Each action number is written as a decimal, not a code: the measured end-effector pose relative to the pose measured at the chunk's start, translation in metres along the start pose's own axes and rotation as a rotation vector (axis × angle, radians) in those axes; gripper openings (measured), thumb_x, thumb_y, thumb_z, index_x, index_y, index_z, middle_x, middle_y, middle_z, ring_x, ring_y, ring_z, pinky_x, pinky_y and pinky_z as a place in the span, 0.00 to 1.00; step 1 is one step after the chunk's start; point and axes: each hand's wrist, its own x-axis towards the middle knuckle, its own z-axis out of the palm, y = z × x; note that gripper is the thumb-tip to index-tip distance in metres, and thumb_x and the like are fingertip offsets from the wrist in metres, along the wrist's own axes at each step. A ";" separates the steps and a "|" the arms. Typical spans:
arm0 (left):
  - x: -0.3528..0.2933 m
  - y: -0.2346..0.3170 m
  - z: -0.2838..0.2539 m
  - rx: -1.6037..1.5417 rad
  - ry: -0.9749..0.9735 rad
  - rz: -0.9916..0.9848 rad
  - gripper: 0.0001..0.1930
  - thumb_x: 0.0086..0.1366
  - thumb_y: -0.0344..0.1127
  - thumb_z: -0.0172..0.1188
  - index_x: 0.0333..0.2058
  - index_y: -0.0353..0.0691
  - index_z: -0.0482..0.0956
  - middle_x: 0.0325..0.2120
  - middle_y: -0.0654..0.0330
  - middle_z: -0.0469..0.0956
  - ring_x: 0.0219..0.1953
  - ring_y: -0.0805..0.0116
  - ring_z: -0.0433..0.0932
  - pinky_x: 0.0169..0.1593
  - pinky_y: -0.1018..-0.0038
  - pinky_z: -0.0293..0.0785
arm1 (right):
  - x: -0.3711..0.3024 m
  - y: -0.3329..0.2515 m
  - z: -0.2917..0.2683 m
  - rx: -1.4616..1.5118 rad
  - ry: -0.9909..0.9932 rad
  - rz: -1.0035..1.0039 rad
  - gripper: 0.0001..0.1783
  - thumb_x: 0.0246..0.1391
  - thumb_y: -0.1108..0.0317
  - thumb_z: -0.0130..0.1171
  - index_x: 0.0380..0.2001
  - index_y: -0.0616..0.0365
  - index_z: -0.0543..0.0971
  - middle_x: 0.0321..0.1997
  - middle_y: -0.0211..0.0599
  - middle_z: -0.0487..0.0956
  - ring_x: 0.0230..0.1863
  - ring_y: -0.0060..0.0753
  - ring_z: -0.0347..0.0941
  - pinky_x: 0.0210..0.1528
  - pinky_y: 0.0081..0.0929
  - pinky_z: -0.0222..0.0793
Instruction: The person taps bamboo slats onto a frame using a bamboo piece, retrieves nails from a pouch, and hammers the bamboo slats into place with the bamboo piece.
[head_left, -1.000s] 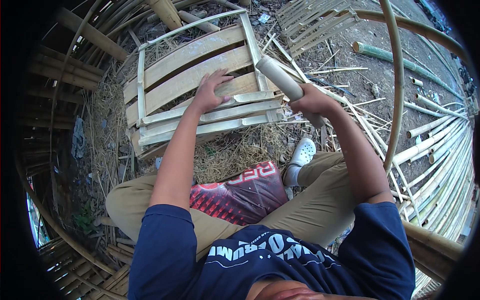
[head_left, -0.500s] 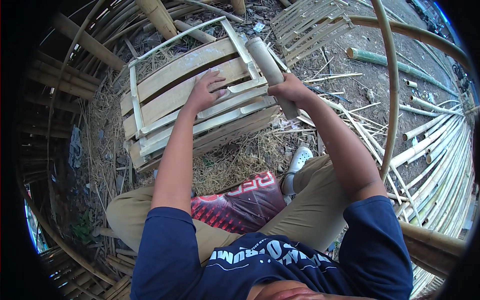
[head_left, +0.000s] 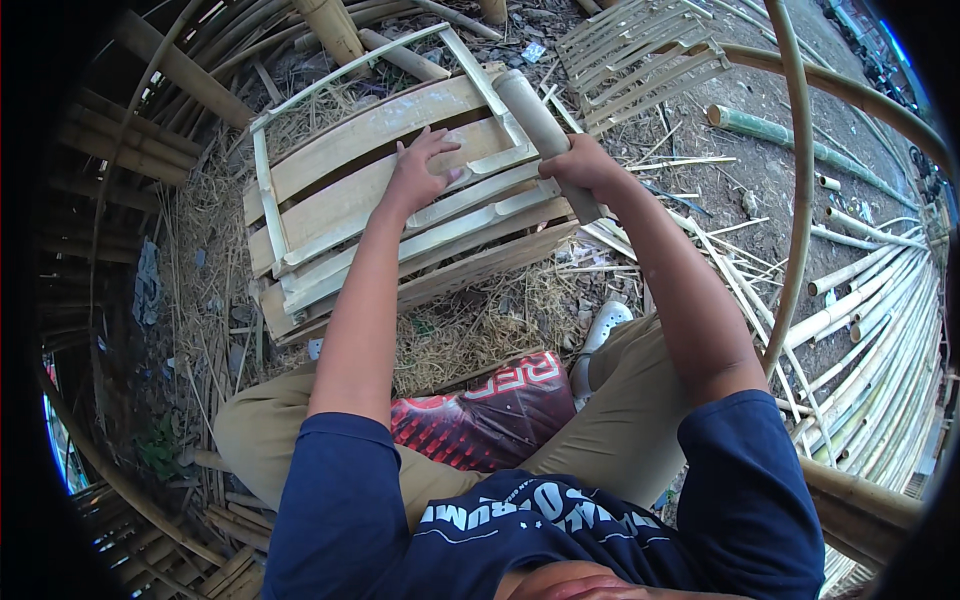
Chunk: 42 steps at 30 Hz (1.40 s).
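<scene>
"Where is the work?"

"On the ground, just past the person's legs (head_left: pixel 620 400) and a little left of centre: a slatted bamboo frame (head_left: pixel 266 190) lying over wide boards (head_left: pixel 360 135), with pale strips (head_left: pixel 480 218) along its near side."

"What do the hands have?"

"The right hand (head_left: pixel 580 165) has its fingers wrapped around a thick bamboo tube (head_left: pixel 525 105), gripping it towards the near end, so most of it slants away to the far left, above the frame's right side. The left hand (head_left: pixel 420 175) holds nothing. Its fingers are spread loosely over the boards, thumb towards the near strips."

"Is the left palm pressing down?"

"I can't fairly tell; from overhead, a light touch and a small gap look alike."

"How would you handle this well?"

"I'd set the left palm flat to steady the slats, with its fingers well apart from the tube's far end. A firm wrap near the tube's end should give good control, though its length may make it swing wide, so a short, guided motion from the elbow seems best. I'd also square the near strips first; they look loose enough to slip."

"And the arms?"

"The left forearm (head_left: pixel 355 310) reaches nearly straight to the far side, wrist slightly bent. The right arm (head_left: pixel 680 265) bends at the elbow, out to the right, its forearm angling inward to the far left."
</scene>
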 end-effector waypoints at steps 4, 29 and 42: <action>-0.003 -0.007 0.000 0.002 0.031 -0.003 0.23 0.59 0.43 0.73 0.55 0.53 0.84 0.70 0.54 0.67 0.76 0.53 0.56 0.78 0.44 0.35 | -0.018 -0.021 -0.017 -0.224 0.113 -0.038 0.30 0.40 0.64 0.73 0.48 0.68 0.82 0.40 0.48 0.85 0.39 0.41 0.84 0.47 0.36 0.78; 0.005 -0.010 0.010 0.410 -0.184 0.004 0.36 0.73 0.53 0.53 0.75 0.51 0.57 0.78 0.57 0.49 0.80 0.58 0.44 0.79 0.49 0.34 | -0.071 -0.010 -0.020 -0.944 0.306 -0.183 0.14 0.42 0.73 0.66 0.36 0.62 0.83 0.34 0.53 0.85 0.39 0.56 0.85 0.43 0.46 0.81; 0.008 -0.015 0.009 0.406 -0.191 0.004 0.36 0.74 0.56 0.51 0.75 0.53 0.55 0.78 0.58 0.48 0.79 0.59 0.44 0.78 0.48 0.34 | -0.077 -0.016 -0.021 -0.763 0.343 -0.150 0.16 0.41 0.69 0.65 0.37 0.62 0.82 0.38 0.54 0.85 0.44 0.56 0.84 0.47 0.47 0.81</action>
